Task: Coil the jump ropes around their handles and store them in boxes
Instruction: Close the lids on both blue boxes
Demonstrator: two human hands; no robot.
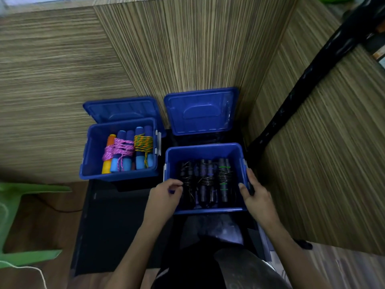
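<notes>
Two open blue boxes stand side by side on a black surface. The left box [91, 151] holds coiled ropes with foam handles: a pink rope [118, 150] and a yellow-green rope [143, 142]. The right box [208, 150] holds several black-handled ropes [205, 180], coiled. My left hand [165, 193] is at the right box's left wall, its fingers curled at the leftmost black bundle. My right hand [253, 189] grips the box's right rim, thumb inside.
Each box has its blue lid [200, 111] leaning behind it against a wood-grain wall; the left lid [120, 109] is lower. A wood panel stands close on the right. A black pole [308, 80] slants at the right. A green plastic chair [12, 215] stands at the left.
</notes>
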